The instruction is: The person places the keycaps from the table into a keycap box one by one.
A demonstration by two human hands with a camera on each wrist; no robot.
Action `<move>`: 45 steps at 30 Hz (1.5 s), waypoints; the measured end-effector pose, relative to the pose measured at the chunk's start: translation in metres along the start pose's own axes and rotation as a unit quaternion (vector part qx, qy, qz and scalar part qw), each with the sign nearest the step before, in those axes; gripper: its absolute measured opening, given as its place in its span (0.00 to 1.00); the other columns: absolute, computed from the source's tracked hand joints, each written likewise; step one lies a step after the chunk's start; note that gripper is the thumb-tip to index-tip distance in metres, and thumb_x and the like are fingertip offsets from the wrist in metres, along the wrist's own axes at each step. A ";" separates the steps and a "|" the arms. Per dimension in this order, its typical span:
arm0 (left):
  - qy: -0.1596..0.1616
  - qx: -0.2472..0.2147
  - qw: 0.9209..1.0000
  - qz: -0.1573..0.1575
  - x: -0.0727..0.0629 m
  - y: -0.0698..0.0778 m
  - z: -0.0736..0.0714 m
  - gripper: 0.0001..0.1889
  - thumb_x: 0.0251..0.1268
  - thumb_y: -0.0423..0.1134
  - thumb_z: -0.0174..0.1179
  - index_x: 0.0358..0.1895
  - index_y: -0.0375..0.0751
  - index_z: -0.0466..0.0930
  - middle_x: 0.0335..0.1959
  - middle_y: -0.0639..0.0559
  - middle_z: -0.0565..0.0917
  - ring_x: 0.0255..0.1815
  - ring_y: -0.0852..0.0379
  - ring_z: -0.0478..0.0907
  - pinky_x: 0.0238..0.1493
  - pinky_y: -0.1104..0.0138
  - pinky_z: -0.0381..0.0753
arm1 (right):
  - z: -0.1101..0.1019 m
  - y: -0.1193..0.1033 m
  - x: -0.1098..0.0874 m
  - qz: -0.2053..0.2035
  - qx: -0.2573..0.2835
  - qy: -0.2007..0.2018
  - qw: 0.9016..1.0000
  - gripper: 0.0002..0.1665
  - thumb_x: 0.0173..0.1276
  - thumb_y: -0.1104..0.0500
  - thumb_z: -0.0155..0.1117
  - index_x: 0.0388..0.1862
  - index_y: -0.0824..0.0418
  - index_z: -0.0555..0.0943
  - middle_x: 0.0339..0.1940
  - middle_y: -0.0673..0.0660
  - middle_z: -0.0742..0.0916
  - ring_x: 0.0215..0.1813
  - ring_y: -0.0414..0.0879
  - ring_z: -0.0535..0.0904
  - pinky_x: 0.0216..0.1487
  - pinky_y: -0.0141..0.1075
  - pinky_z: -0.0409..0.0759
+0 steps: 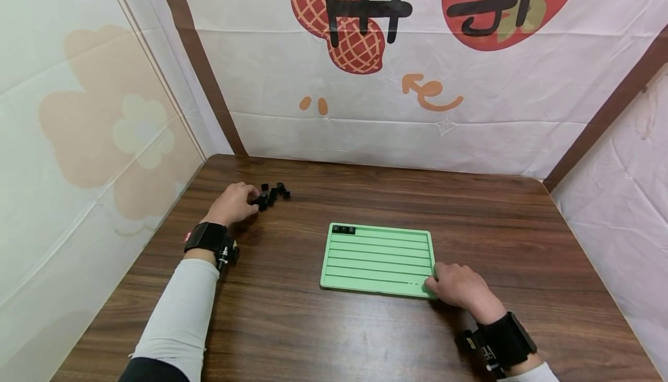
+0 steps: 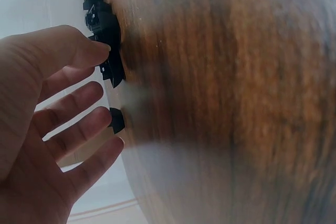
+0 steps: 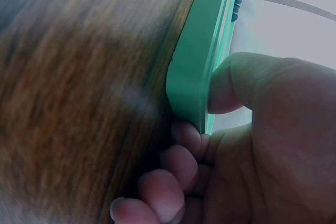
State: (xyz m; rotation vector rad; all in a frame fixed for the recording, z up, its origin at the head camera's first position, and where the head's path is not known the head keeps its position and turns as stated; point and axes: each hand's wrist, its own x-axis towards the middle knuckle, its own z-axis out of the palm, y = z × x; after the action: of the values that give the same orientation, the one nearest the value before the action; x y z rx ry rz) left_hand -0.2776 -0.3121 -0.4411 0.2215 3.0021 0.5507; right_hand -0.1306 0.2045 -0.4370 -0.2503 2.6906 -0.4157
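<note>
At the table's far left, my left hand reaches to a small pile of black keycaps. Its thumb and index finger lie at the near edge of the pile; in the left wrist view the other fingers are spread, and the thumb hides part of the index finger. My right hand grips the near right corner of a green slotted tray, thumb on its top face and fingers curled against its side. Three black keycaps sit at the left end of the tray's farthest row.
The wooden table has a printed white cloth hanging behind its far edge. Another cloth stands along the left side. One keycap lies a little apart at the back of the pile.
</note>
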 end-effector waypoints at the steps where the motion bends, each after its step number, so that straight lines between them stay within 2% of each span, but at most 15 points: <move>1: -0.001 0.000 1.000 -0.002 0.001 0.000 0.000 0.18 0.69 0.36 0.63 0.59 0.34 0.79 0.59 0.34 0.75 0.64 0.34 0.70 0.60 0.42 0.73 | 0.000 0.000 0.000 -0.001 0.000 0.001 1.000 0.13 0.73 0.54 0.52 0.29 0.58 0.72 0.21 0.52 0.67 0.24 0.46 0.61 0.31 0.40 0.60; 12: -0.005 0.015 1.000 -0.003 0.003 0.001 0.005 0.18 0.70 0.36 0.62 0.60 0.32 0.78 0.59 0.32 0.76 0.62 0.33 0.72 0.59 0.42 0.74 | 0.001 0.000 0.000 0.004 0.006 -0.003 1.000 0.14 0.73 0.54 0.52 0.27 0.57 0.71 0.21 0.52 0.66 0.24 0.46 0.60 0.31 0.40 0.58; 21: -0.007 0.010 1.000 -0.009 0.004 0.002 0.006 0.18 0.71 0.35 0.59 0.60 0.31 0.78 0.59 0.31 0.77 0.61 0.34 0.74 0.59 0.43 0.75 | 0.001 0.001 0.001 0.005 0.008 -0.003 1.000 0.13 0.73 0.54 0.52 0.28 0.58 0.71 0.21 0.52 0.67 0.24 0.46 0.61 0.30 0.39 0.58; 32: 0.004 0.011 1.000 -0.004 0.009 -0.003 0.009 0.14 0.70 0.33 0.60 0.55 0.32 0.81 0.56 0.32 0.80 0.58 0.35 0.76 0.57 0.45 0.76 | 0.001 0.001 0.001 0.006 0.001 -0.003 1.000 0.12 0.73 0.54 0.53 0.29 0.58 0.72 0.21 0.53 0.68 0.24 0.46 0.61 0.30 0.39 0.59; 45: 0.005 0.012 1.000 -0.015 0.004 0.003 0.002 0.13 0.71 0.32 0.59 0.54 0.33 0.83 0.57 0.31 0.79 0.57 0.35 0.76 0.55 0.45 0.77 | 0.001 0.001 0.001 0.010 0.004 0.000 1.000 0.14 0.72 0.54 0.53 0.27 0.58 0.71 0.20 0.52 0.67 0.24 0.46 0.61 0.30 0.39 0.58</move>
State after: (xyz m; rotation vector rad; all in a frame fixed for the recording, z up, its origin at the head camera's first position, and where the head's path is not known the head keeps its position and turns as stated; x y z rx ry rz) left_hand -0.2806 -0.3086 -0.4419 0.1764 3.0187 0.5156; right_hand -0.1308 0.2046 -0.4385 -0.2196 2.6890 -0.4206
